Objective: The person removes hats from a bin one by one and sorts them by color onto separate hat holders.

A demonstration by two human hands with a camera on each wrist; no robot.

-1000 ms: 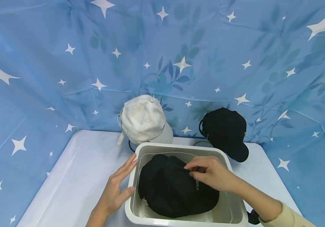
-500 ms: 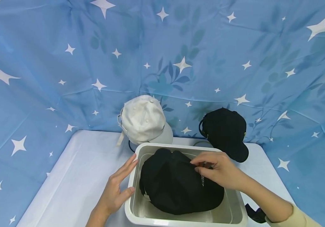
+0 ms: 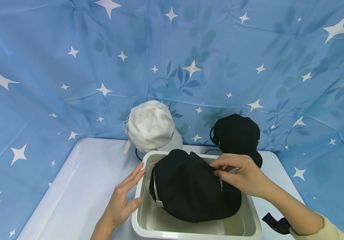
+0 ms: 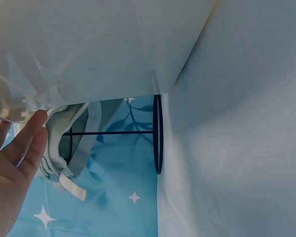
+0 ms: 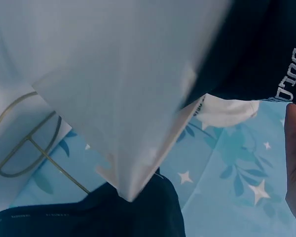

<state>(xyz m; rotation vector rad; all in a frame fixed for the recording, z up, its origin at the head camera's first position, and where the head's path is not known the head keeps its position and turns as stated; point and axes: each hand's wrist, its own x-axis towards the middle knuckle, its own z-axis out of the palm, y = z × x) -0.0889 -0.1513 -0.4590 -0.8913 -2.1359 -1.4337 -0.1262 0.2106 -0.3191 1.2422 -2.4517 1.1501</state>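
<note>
My right hand [image 3: 242,175] pinches a black baseball cap [image 3: 190,186] by its crown, near white lettering that also shows on the cap [image 5: 256,64] in the right wrist view. The cap hangs tilted, partly inside a pale plastic bin [image 3: 172,235], with its back rising over the far rim and its strap towards the left. My left hand [image 3: 121,196] rests with spread fingers against the bin's left rim. In the left wrist view, fingers [image 4: 29,138] lie at the edge of the bin's wall [image 4: 103,49].
Behind the bin, a white cap [image 3: 151,126] sits at the left and another black cap [image 3: 236,133] at the right. Thin ring-based stands [image 4: 158,133] hold them up. A black strap [image 3: 277,224] hangs beside the right forearm. Blue starry cloth [image 3: 70,76] backs the white table [image 3: 79,186].
The right hand has moved up and to the right, raising the black cap so that its back now shows above the bin's far rim. The left hand has stayed in place.
</note>
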